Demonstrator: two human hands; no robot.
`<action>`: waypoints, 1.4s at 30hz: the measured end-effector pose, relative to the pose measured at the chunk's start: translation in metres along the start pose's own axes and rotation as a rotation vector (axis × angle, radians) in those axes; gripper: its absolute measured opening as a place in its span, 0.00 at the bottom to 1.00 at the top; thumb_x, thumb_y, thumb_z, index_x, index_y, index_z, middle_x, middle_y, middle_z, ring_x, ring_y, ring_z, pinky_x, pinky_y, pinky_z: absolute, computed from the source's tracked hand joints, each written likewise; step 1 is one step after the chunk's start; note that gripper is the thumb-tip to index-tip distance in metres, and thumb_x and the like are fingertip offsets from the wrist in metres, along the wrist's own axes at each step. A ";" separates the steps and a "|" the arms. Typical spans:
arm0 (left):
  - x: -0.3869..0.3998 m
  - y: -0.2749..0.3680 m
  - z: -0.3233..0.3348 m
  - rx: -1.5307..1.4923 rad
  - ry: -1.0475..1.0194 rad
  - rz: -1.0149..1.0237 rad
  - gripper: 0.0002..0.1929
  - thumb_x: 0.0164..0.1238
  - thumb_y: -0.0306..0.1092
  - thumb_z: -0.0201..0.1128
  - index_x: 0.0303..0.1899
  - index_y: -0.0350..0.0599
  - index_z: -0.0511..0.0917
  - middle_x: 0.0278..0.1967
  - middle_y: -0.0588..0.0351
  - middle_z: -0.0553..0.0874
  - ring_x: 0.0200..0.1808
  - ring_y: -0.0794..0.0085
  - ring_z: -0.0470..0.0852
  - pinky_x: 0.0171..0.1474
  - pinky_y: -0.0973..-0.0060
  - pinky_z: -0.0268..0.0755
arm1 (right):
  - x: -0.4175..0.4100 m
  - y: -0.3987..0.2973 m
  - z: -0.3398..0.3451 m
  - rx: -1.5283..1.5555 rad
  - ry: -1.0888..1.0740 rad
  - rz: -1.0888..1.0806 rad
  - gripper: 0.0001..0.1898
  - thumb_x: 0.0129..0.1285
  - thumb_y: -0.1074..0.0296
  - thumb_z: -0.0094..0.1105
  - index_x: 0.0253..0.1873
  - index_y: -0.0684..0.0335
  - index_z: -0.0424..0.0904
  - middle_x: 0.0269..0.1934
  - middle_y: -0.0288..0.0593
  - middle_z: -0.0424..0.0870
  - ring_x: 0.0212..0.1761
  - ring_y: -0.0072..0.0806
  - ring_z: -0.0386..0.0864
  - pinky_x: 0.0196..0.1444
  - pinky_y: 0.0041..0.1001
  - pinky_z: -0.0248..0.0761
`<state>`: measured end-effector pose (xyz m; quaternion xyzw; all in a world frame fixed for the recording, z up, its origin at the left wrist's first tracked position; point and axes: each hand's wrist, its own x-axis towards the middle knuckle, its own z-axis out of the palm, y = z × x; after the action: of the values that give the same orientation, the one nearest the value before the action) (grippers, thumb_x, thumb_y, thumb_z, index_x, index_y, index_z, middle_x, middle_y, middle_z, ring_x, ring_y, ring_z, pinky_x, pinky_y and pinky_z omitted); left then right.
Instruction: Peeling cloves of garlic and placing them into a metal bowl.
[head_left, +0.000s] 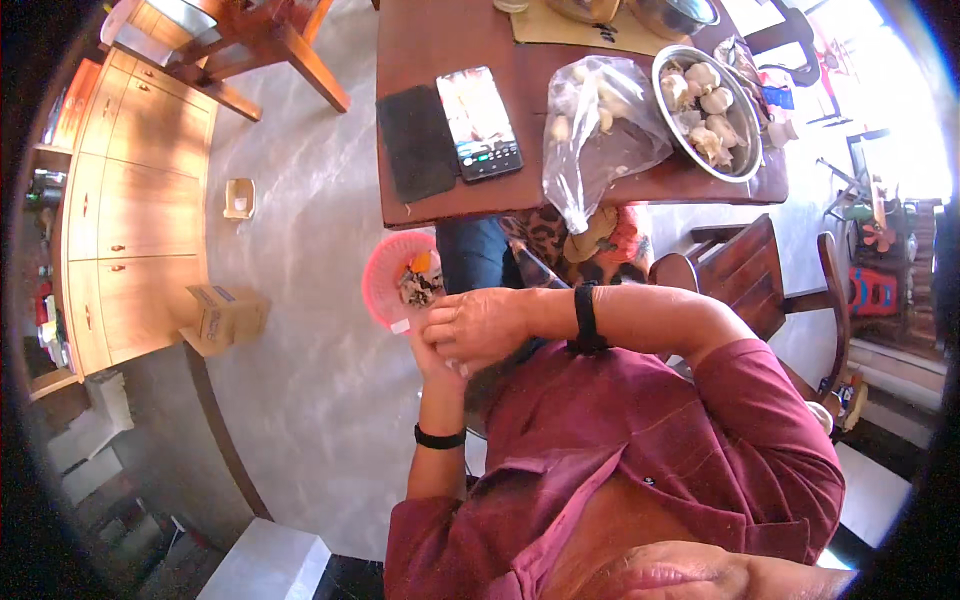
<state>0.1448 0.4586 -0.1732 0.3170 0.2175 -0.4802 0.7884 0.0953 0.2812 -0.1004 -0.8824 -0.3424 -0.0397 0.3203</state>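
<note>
My right hand (480, 326) lies over my left hand (436, 364), its fingers bent around the left fingers. Whatever may be between them is hidden; a tiny pale spot shows near the left palm. Just beyond the hands is a pink plastic basket (379, 281) with dark and pale scraps and an orange piece inside. On the wooden table (420, 214), a clear plastic bag (574, 161) holds pale pieces resembling peeled garlic cloves. To its right, a metal bowl (746, 169) holds whole garlic bulbs (716, 101). A phone with a lit screen (480, 124) lies left of the bag.
A flat black object (416, 142) lies beside the phone. Farther back on the table are a board (540, 26) and a metal pot (671, 15). A wooden chair (742, 277) stands at the right; a cardboard box (229, 319) sits by the wooden cabinet (142, 202) at the left.
</note>
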 end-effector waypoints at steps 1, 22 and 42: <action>0.003 0.007 -0.007 -0.010 0.014 0.003 0.19 0.83 0.51 0.52 0.56 0.48 0.82 0.51 0.55 0.89 0.53 0.63 0.90 0.57 0.59 0.86 | 0.002 0.003 0.008 -0.034 0.045 0.010 0.23 0.60 0.47 0.71 0.52 0.58 0.85 0.58 0.46 0.81 0.68 0.44 0.77 0.75 0.45 0.68; 0.277 0.070 -0.320 1.058 0.197 0.561 0.15 0.60 0.36 0.75 0.45 0.39 0.89 0.37 0.56 0.93 0.39 0.61 0.92 0.40 0.62 0.85 | -0.001 0.070 0.044 0.340 -0.111 0.355 0.31 0.65 0.53 0.74 0.67 0.64 0.77 0.65 0.58 0.83 0.58 0.60 0.84 0.60 0.53 0.79; 0.267 0.021 -0.225 0.234 0.449 -0.052 0.22 0.76 0.47 0.69 0.62 0.47 0.82 0.52 0.54 0.88 0.49 0.62 0.88 0.39 0.65 0.83 | -0.046 0.097 0.067 0.331 0.000 0.398 0.22 0.68 0.52 0.69 0.56 0.63 0.83 0.58 0.54 0.86 0.58 0.58 0.84 0.59 0.52 0.78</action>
<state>0.2736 0.4595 -0.4985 0.4992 0.3381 -0.4397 0.6657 0.1116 0.2397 -0.2193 -0.8681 -0.1638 0.0806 0.4616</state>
